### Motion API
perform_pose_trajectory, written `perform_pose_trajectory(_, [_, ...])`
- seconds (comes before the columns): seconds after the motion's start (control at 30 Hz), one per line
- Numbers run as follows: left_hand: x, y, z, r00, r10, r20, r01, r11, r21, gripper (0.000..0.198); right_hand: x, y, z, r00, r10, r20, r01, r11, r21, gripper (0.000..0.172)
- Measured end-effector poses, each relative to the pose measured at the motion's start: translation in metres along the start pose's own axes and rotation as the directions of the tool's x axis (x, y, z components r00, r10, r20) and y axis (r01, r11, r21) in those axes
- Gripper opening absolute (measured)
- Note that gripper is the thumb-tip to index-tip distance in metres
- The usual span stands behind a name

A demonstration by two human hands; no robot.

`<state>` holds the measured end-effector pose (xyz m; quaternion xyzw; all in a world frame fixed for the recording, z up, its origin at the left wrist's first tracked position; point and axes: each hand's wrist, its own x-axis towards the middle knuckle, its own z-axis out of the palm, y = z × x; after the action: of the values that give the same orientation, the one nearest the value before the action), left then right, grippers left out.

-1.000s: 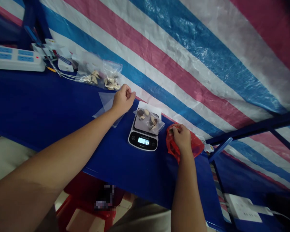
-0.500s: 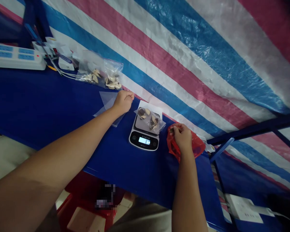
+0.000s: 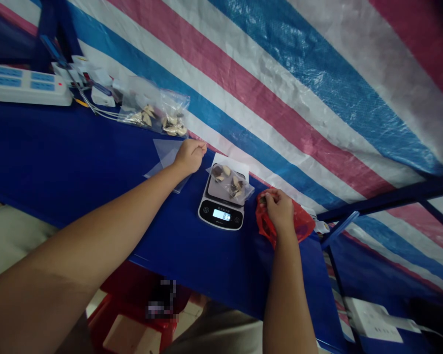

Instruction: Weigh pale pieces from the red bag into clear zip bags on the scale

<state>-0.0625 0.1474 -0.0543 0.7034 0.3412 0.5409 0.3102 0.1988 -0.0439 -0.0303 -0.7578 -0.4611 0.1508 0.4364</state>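
Observation:
My left hand (image 3: pixel 190 156) rests in a loose fist on the far edge of a clear plastic sleeve (image 3: pixel 166 153). My right hand (image 3: pixel 278 211) pinches the top of a crumpled red plastic bag (image 3: pixel 297 223), and its contents are hidden. Between my hands stands a digital kitchen scale (image 3: pixel 221 216) with a lit display. On it lies a small zip bag of pale and dark shell pieces (image 3: pixel 231 183), over a white paper (image 3: pixel 231 164). Farther left, a larger clear bag (image 3: pixel 153 110) holds similar pieces.
The blue table top (image 3: pixel 77 147) is backed by a pink, white and blue striped tarp (image 3: pixel 280 98). A white power strip (image 3: pixel 22 86) with plugs and wires sits at the far left. A red stool (image 3: pixel 133 295) stands below the table's near edge.
The whole view has drifted slightly. My left hand's fingers lie flatter than a second ago. My right hand stays on the red bag, and the scale's contents look unchanged.

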Motion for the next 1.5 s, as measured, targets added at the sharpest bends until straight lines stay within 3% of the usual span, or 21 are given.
perform_pose_trajectory(0.3, [-0.001, -0.001, 0.001, 1.000, -0.018, 0.019, 0.016, 0.998, 0.066, 0.018, -0.003, -0.004, 0.000, 1.000, -0.013, -0.012, 0.013, 1.000, 0.012, 0.019])
perform_pose_trajectory(0.67, [-0.001, -0.002, 0.003, 0.997, 0.016, -0.079, -0.008, 0.995, 0.104, 0.018, -0.002, -0.003, 0.000, 1.000, -0.014, -0.007, 0.014, 1.000, 0.003, 0.017])
perform_pose_trajectory(0.83, [-0.001, 0.001, 0.007, 0.989, 0.082, -0.123, -0.068, 0.991, 0.115, 0.041, -0.001, -0.002, -0.001, 0.997, -0.054, -0.050, 0.050, 0.997, -0.064, 0.020])
perform_pose_trajectory(1.17, [0.000, -0.002, 0.007, 0.998, -0.065, 0.004, 0.063, 0.983, 0.172, 0.057, -0.002, -0.003, -0.001, 0.995, -0.067, -0.080, 0.064, 0.997, -0.042, 0.019])
perform_pose_trajectory(1.5, [0.006, -0.009, 0.008, 0.998, -0.026, -0.051, 0.037, 0.969, 0.244, 0.051, 0.003, 0.005, 0.000, 0.996, -0.064, -0.061, 0.061, 0.997, -0.048, 0.021])
